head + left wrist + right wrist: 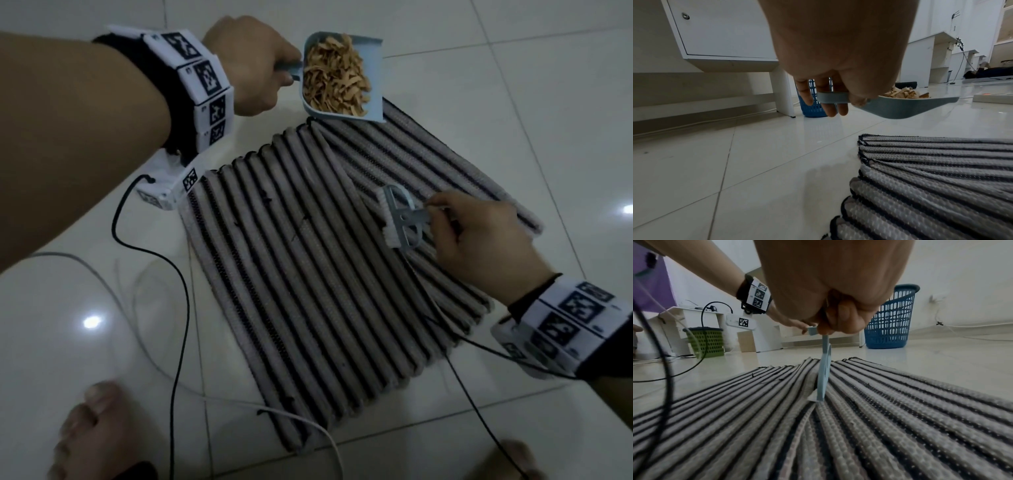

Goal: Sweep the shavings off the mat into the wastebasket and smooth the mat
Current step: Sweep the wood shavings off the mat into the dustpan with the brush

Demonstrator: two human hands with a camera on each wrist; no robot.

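Note:
A grey mat (308,267) with black stripes lies on the tiled floor, folded over itself along a diagonal crease at its right side. My left hand (253,68) grips the handle of a light-blue dustpan (373,106) and holds it in the air above the mat's far corner. The pan is heaped with tan shavings (334,77). My right hand (479,236) pinches the handle of a small light-blue brush (400,219), whose white bristles rest on the mat near the crease. A blue wastebasket (890,319) stands on the floor beyond the mat.
A green basket (706,341) stands to the far left by white furniture. A white cabinet (721,32) on legs sits beside the blue wastebasket (813,104). Black and white cables (178,308) trail over the floor left of the mat. Bare feet (92,431) show at the near edge.

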